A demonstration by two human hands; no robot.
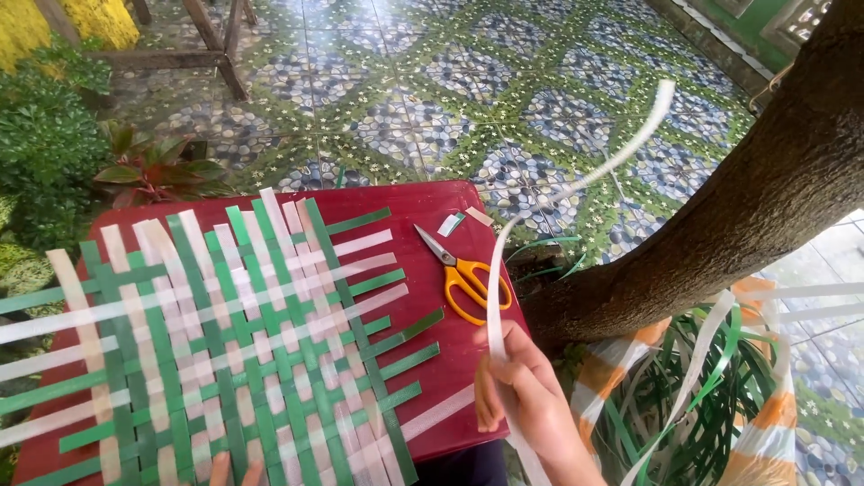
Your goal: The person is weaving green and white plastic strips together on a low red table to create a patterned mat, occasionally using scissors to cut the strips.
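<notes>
A flat mat woven from green and white strips lies on a dark red table. My right hand is off the table's right edge, pinching a long white strip that curves up and away to the right. Only the fingertips of my left hand show at the bottom edge, resting on the mat's near side. Orange-handled scissors lie on the table to the right of the mat, just left of the held strip.
A thick tree trunk leans across the right side. Below it a bundle of loose white, green and orange strips spreads out. Small strip offcuts lie on the table. Green plants stand left; patterned floor tiles and wooden legs lie beyond.
</notes>
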